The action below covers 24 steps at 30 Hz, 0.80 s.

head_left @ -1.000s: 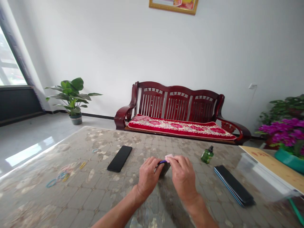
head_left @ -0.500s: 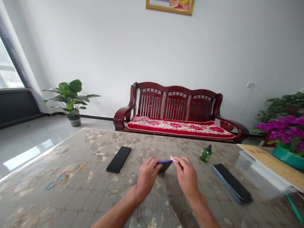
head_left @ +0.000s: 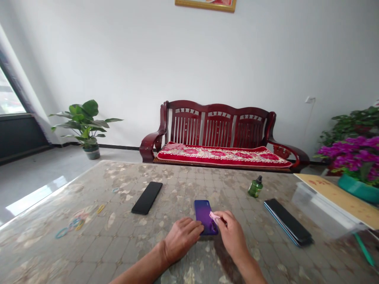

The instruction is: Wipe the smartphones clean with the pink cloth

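Note:
A purple smartphone [head_left: 203,212] lies on the table with its glossy back up. At its lower left edge rests my left hand [head_left: 182,236], palm down, the fingers stretched out and touching the phone's corner. Between the thumb and fingers of my right hand [head_left: 231,232] is a small crumpled pink piece [head_left: 214,216]; whether it is cloth or a band I cannot make out. That hand is closed in a pinch over the phone's right side, and the pink piece is at the phone's right edge. A black smartphone [head_left: 147,198] lies to the left, apart from both hands.
Several coloured loops [head_left: 74,225] lie at the table's left. To the right are a green bottle [head_left: 255,187], stacked dark phones [head_left: 288,222], a clear plastic box [head_left: 322,213] under a tan board [head_left: 334,197], and a green pen-like stick [head_left: 364,249]. A wooden bench [head_left: 217,126] stands beyond the table.
The phone, held tilted up between both hands before, now lies flat with its purple back showing. My left hand has loosened from its grip. The right hand has come lower with the pink piece.

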{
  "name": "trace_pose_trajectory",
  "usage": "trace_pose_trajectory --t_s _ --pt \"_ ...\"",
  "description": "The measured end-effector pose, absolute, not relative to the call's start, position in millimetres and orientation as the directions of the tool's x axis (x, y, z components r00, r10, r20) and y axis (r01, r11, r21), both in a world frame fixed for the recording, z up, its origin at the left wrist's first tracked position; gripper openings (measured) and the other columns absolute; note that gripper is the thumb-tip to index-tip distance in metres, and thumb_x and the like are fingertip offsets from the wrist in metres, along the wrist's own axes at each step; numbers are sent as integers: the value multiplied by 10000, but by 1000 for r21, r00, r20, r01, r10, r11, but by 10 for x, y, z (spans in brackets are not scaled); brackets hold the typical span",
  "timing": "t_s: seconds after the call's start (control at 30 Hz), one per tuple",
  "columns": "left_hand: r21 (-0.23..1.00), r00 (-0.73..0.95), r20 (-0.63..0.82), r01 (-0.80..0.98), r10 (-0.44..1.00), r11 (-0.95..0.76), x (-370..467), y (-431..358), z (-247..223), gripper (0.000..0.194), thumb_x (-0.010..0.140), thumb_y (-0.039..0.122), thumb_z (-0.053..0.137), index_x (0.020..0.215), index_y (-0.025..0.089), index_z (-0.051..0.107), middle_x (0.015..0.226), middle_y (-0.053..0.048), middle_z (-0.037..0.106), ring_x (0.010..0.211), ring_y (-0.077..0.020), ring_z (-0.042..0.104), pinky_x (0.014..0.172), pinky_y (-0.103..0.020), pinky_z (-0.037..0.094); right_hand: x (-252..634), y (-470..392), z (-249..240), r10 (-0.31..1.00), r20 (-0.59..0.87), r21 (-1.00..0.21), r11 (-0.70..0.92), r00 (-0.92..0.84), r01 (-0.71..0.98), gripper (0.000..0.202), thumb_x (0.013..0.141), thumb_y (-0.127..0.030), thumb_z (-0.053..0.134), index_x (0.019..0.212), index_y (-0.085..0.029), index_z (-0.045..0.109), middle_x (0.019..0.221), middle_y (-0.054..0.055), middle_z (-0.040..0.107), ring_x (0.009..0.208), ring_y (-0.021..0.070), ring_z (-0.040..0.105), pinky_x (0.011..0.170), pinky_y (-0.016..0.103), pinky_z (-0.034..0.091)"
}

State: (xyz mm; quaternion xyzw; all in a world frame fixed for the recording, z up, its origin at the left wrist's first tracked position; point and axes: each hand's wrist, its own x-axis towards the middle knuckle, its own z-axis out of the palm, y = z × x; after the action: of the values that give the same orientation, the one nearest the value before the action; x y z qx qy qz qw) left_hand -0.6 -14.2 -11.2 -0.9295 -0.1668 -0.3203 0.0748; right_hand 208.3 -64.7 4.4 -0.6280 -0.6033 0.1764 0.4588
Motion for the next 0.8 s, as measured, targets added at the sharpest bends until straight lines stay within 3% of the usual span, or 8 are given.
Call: trace_pose_trajectory --t_s 0.13,0.43,0.67,0.8 --pt "-124 810 537 354 237 -927 12 -161 -139 201 1025 187 384 1040 163 583 849 -54 653 678 -160 594 655 -273 493 2043 -680 1 938 321 -686 135 131 716 244 943 -299 476 908 -258 714 914 38 668 900 190 633 819 271 463" --pt "-200 885 370 374 284 -906 75 -213 -101 119 984 131 447 1026 143 558 875 -52 625 701 -190 576 644 -307 480 1943 -757 -69 945 326 -402 127 12 907 252 936 -159 475 953 -280 695 942 25 662 917 173 634 818 246 465" --pt "-300 913 255 389 319 -871 167 -306 -103 128 932 110 528 1042 96 592 900 -75 628 728 -214 584 638 -337 471 1899 -777 -65 946 325 -323 116 -5 939 246 946 -140 474 968 -269 683 958 21 657 901 164 643 789 235 465" --pt "-323 910 219 409 353 -854 242 -368 -86 187 949 103 480 1082 74 610 928 -110 639 761 -227 590 660 -361 469 1884 -778 -78 938 345 -323 124 -5 938 238 938 -146 488 995 -269 684 956 26 660 882 169 655 750 236 466"
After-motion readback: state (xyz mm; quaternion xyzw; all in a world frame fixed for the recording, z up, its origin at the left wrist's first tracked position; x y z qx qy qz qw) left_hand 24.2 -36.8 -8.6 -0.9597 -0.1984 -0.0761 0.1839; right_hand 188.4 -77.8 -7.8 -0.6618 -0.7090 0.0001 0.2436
